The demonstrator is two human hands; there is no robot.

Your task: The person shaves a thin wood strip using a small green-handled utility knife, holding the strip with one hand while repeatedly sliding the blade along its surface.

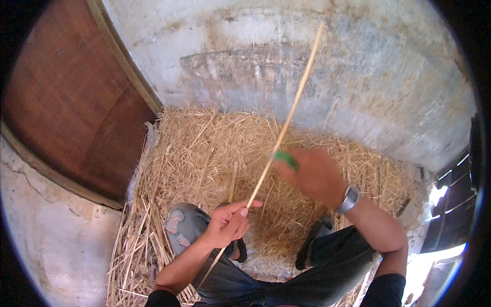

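Observation:
A long, thin, pale stick (295,100) slants from above my lap up toward the wall at the far right. My left hand (227,225) is closed around its lower part, with the index finger stretched along toward the right. The stick's lower end passes below that hand, over my left thigh. My right hand (317,176), smeared by motion and with a metal watch on its wrist, grips a small green tool (286,159). The tool is against or just beside the stick's middle; blur hides its exact kind and whether it touches.
Loose straw and thin shavings (204,148) cover the floor around my legs. A stained, pale wall (245,66) rises beyond. At the left is a brown wooden door (76,97) in its frame. My bent knees (186,225) stand below my hands.

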